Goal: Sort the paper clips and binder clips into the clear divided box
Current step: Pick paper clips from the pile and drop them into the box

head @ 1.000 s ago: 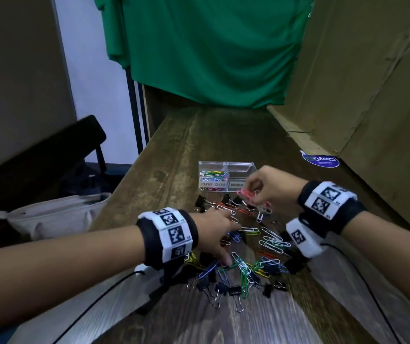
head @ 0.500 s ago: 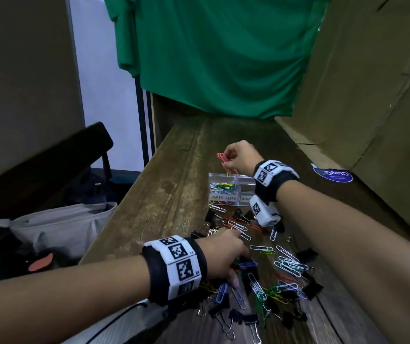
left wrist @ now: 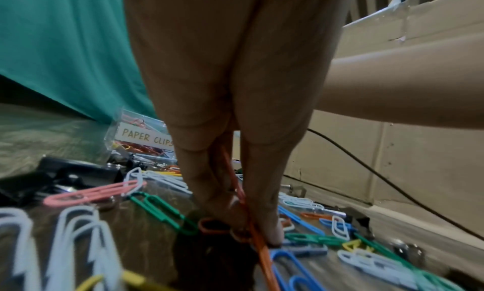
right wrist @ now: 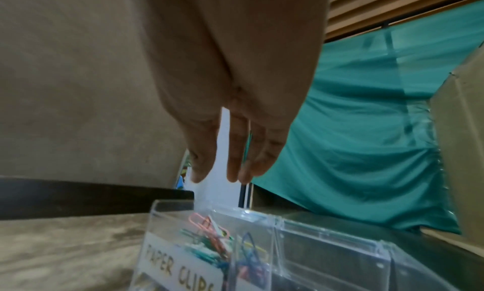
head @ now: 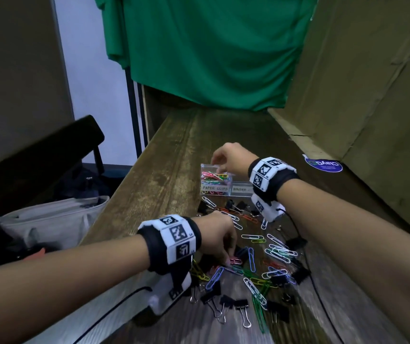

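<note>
The clear divided box (head: pixel 239 192) stands mid-table; its left compartment, labelled PAPER CLIPS, holds coloured clips (head: pixel 214 177), and the right one looks empty. My right hand (head: pixel 217 161) hovers over the left compartment, fingers straight and holding nothing (right wrist: pixel 217 177). Nearer to me lies a scatter of loose paper clips (head: pixel 277 252) and black binder clips (head: pixel 233 305). My left hand (head: pixel 228 256) is down on this pile. In the left wrist view its thumb and finger (left wrist: pixel 251 231) pinch an orange paper clip (left wrist: pixel 261 252).
A cardboard wall (head: pixel 372 120) runs along the table's right edge, with a blue sticker (head: pixel 323 166) at its foot. Green cloth (head: pixel 211 50) hangs at the far end. A grey bag (head: pixel 50 219) and a black chair (head: pixel 38 155) stand left of the table. A black cable (head: pixel 318 294) crosses the right side.
My right hand carried pink clips from the pile up to the box and let them go into the paper clip compartment. My left hand stayed on the pile and closed on a clip.
</note>
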Motion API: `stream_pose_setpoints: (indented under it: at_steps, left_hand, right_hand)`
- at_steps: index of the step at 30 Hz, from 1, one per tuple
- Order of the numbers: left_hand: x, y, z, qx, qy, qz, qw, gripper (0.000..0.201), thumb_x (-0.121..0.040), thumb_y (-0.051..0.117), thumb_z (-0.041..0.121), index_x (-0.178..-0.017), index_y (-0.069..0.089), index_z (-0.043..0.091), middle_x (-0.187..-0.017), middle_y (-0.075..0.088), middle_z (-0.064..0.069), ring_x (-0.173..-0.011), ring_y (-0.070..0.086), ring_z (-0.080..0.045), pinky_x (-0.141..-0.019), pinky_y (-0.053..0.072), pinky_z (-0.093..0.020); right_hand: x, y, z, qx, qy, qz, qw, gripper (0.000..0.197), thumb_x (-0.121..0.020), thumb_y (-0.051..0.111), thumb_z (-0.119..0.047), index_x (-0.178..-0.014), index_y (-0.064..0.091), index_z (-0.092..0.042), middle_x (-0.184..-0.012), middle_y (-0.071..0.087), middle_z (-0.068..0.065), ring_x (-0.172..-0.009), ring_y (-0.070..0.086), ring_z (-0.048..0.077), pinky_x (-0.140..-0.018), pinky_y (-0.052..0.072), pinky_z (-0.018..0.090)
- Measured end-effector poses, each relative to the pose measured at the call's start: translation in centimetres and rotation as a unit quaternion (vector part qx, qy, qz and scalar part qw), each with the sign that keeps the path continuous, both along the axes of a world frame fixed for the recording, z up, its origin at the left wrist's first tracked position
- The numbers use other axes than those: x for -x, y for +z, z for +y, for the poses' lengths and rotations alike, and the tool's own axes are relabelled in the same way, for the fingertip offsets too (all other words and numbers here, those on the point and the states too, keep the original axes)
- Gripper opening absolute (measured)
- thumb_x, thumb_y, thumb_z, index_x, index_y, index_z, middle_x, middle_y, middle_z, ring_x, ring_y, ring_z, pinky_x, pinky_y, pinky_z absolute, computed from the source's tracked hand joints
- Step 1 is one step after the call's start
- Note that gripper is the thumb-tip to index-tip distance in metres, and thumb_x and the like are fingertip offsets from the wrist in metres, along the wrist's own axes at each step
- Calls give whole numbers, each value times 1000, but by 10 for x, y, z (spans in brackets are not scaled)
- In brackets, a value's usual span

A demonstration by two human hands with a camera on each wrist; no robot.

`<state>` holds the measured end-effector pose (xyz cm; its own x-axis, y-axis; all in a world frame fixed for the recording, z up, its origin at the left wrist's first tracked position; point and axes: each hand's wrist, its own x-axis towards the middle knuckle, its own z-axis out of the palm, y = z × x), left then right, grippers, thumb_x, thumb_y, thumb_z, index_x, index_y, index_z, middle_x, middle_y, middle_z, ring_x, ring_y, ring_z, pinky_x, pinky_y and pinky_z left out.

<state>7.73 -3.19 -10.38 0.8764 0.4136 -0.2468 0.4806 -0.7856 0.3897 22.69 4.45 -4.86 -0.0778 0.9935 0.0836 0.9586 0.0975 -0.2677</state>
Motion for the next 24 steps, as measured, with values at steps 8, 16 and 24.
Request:
stream_pose_setpoints:
  at_steps: [8,16,24]
  left_hand:
    - [2,7,17,36,43,32,998,16,-71,79,20,-84,74,12,-54,59,9,-40,48,2,-41,35,-3]
    - [15,63,71,44,173,-54,983,6,-73,78,21,-74,72,22,-74,72,1,-61,62,-6,-65,53,-21]
    - [-37,70,130,-71,282,-160,943,13,-76,75,11,-87,74,5,-82,73,-7,-65,66,-10,-63,57,-15]
  right_hand:
    - [-3,-25,-73,130,26,-32,991,14,-84,66,-11,-96,72,-13,-86,73,3,-71,70,17,-60,55,25]
    - [3,-55,-72,150,24,-73,986,51,-81,71,-23,-128,57,-8,-124,61,15,-113,59,31,-97,48,38]
    - [-1,-48,-82,173,41,-92,980,29,-76,75,-8,-103,65,-7,-89,53,7,-86,59,29,-68,42,31]
